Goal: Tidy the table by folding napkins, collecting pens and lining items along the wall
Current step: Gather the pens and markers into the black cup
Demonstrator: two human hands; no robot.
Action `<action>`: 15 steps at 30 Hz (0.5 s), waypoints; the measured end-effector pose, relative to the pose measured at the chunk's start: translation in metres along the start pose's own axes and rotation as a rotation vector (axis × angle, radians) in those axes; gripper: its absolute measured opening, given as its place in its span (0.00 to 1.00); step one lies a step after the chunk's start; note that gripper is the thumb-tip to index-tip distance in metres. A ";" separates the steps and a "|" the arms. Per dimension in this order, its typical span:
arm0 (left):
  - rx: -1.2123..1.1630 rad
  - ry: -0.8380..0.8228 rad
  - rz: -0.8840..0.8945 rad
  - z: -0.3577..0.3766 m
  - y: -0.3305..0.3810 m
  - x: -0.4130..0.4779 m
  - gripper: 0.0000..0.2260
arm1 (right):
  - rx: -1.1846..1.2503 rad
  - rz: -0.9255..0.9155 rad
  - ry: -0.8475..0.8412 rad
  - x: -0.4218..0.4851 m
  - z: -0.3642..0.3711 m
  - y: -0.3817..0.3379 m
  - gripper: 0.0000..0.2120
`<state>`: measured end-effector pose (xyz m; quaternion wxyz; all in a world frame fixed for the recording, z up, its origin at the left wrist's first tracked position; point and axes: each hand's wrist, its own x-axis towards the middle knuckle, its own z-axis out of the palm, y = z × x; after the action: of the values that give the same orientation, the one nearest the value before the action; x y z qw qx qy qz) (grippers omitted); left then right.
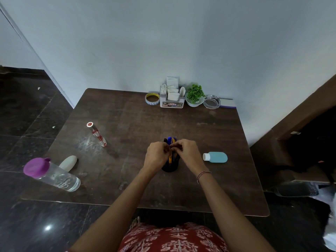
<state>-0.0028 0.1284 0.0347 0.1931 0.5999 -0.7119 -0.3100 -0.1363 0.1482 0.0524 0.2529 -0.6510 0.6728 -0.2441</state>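
I see the wall (163, 42) across the far side of the view, and the dark table (127, 117) butts against it. On the near left edge of the table a clear bottle (54, 176) with a purple lid stands upright. Both forearms reach in from the near edge and meet over the table's middle. The left hand (156, 155) and the right hand (189, 153) face each other, fingers curled inward, fingertips almost touching, and both grip the pens (170, 141). A thread band circles the right wrist. Along the wall, left to right, stand a tape roll (152, 98), a white holder (172, 102) with napkins (172, 89) upright in its slots, a white bowl with a green plant (195, 95), and a glass ashtray (211, 101); neighbouring items touch or nearly touch. A flat purple-edged pad (228, 104) lies behind the ashtray, against the wall. A blue flask (217, 157) with a white cap lies on its side just right of the right hand. A clear tube (97, 135) with a red cap stands left of centre, well apart from the hands. A white oval case (68, 163) lies beside the bottle. The black cup (170, 167) stands between the wrists, partly hidden by them. The pens stand inside it, blue and yellow ends rising above the fingers.
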 end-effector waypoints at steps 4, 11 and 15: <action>-0.076 0.075 -0.005 0.003 0.000 -0.002 0.07 | -0.036 -0.003 -0.009 0.001 0.002 0.004 0.09; -0.007 0.181 -0.015 0.008 -0.003 -0.006 0.06 | -0.025 -0.056 0.042 0.004 0.010 0.011 0.08; -0.016 0.182 -0.052 0.011 -0.004 -0.004 0.06 | 0.080 -0.080 -0.002 0.008 0.013 0.017 0.07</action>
<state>-0.0062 0.1344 0.0243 0.2535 0.6424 -0.6730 -0.2648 -0.1405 0.1411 0.0315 0.2693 -0.6669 0.6358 -0.2802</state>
